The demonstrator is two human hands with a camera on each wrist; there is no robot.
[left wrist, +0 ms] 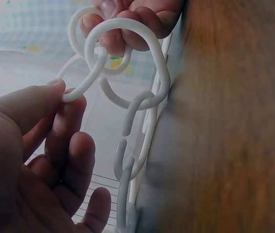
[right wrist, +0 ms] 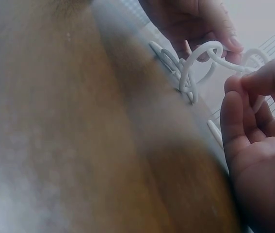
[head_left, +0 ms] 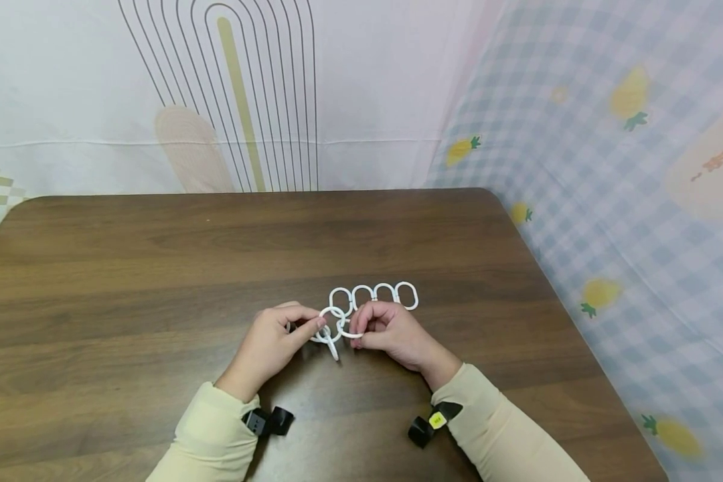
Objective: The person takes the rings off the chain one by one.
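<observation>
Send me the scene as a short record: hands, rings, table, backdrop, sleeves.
left hand: pinches a white ring with thumb and finger
right hand: holds another white ring
between hands: rings linked together
beyond hands: row of four white rings
table: brown, wood-grained
backdrop: white sheet with line pattern; blue checked cloth with yellow fruit prints
sleeves: pale yellow
</observation>
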